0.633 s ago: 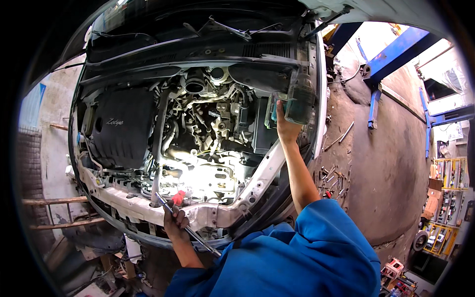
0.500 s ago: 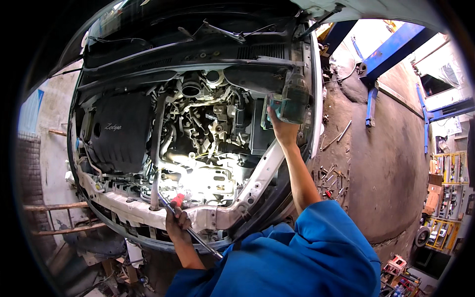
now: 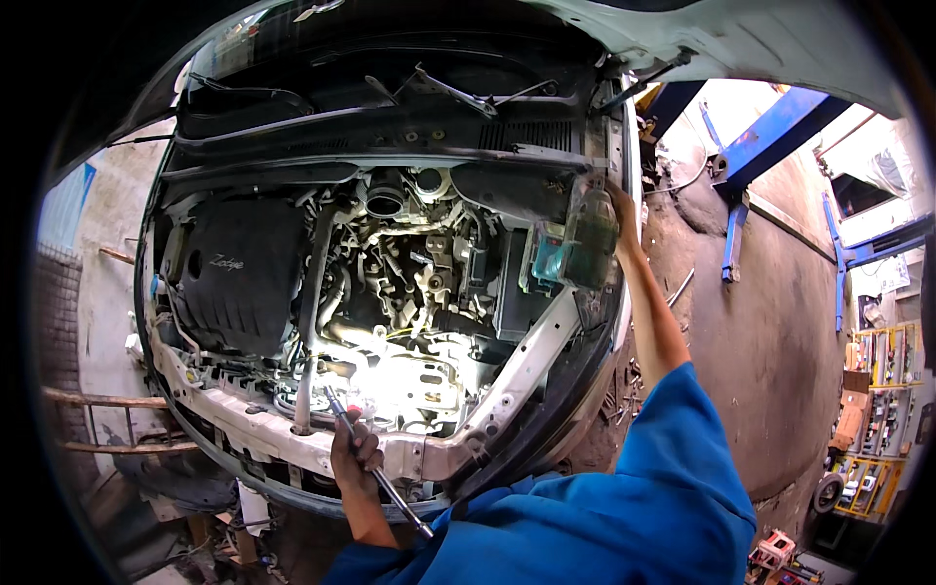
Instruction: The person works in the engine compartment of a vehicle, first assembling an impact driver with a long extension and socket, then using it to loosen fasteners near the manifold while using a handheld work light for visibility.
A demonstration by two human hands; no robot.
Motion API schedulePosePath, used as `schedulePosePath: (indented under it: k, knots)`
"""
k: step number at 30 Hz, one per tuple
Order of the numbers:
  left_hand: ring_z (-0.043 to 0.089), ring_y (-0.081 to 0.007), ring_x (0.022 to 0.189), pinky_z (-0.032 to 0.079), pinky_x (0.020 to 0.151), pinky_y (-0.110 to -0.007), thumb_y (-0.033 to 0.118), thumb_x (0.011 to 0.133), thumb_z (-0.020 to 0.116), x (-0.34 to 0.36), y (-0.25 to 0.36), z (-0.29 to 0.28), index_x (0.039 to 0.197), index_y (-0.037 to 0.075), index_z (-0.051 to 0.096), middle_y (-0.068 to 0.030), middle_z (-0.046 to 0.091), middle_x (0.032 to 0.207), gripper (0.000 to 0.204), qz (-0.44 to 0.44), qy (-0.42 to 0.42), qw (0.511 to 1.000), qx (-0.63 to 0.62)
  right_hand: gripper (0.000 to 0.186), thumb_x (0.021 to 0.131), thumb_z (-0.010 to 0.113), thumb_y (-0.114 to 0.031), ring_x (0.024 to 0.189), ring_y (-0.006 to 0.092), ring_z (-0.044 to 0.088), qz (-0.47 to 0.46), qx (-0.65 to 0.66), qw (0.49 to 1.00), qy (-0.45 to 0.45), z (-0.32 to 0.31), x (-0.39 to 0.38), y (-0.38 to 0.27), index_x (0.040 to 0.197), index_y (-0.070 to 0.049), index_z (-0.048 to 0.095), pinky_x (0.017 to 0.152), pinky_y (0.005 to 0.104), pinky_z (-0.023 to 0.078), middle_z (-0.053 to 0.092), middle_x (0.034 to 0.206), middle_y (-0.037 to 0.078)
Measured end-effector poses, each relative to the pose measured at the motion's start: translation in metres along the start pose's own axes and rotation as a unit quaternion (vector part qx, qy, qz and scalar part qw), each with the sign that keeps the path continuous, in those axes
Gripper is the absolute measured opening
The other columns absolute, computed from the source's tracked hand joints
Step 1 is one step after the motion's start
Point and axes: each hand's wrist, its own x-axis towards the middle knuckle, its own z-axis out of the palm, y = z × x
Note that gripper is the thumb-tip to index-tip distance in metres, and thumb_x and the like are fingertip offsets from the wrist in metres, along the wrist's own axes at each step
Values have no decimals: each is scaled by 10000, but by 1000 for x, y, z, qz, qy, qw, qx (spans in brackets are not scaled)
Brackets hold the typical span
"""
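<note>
Engine bay [image 3: 546,336] of a car lies open beneath the raised hood. At its near edge, the left hand [image 3: 356,456] is closed round a long metal tool [image 3: 400,499], which slants from inside that edge back toward the blue clothing [image 3: 585,526]. At the right edge, the right hand [image 3: 622,210] is against the far side of a dark-and-teal object [image 3: 591,239]; its fingers are mostly hidden, so I cannot tell whether it grips. A black cover [image 3: 239,268] fills the far-left corner, and bright light washes the near middle.
</note>
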Motion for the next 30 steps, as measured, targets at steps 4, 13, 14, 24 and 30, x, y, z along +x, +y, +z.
schedulePosePath:
  k: [4, 13, 14, 24, 30]
  knots:
    - [292, -51, 443, 220, 335, -179, 355, 935, 500, 7, -4, 10, 1065, 102, 525, 36, 387, 629, 285, -7, 15, 999, 30, 345, 852, 619, -284, 923, 289, 639, -61, -138, 974, -167, 46, 86, -3, 1101, -45, 604, 801, 352, 478, 660, 966, 163]
    - [303, -47, 431, 229, 325, -178, 302, 924, 513, 11, -17, 22, 1071, 98, 519, 37, 399, 639, 252, -34, 11, 999, -11, 248, 782, 668, -132, 864, 313, 622, -185, -276, 901, -280, 95, 141, 7, 992, -6, 625, 765, 357, 496, 631, 919, 180]
    - [305, -42, 428, 225, 316, -173, 298, 931, 504, 13, -20, 21, 1074, 99, 519, 40, 401, 642, 245, -31, 5, 999, -25, 242, 780, 671, -117, 869, 302, 625, -184, -251, 906, -288, 99, 142, 3, 989, -4, 627, 772, 350, 499, 633, 920, 175]
    - [307, -51, 422, 229, 317, -182, 322, 948, 472, 36, -32, 38, 1078, 100, 511, 32, 399, 638, 260, -61, 12, 997, -38, 320, 828, 623, -62, 956, 188, 624, -193, -194, 913, -303, 81, 151, -10, 1147, -70, 598, 836, 282, 489, 633, 1090, 114]
    - [314, -62, 441, 252, 354, -196, 340, 943, 480, 91, 11, 22, 1070, 76, 517, 26, 379, 596, 295, 3, -119, 987, -105, 288, 863, 590, -95, 952, 133, 615, -51, -28, 975, -213, 54, 126, -13, 1138, -10, 593, 806, 255, 481, 662, 1028, 85]
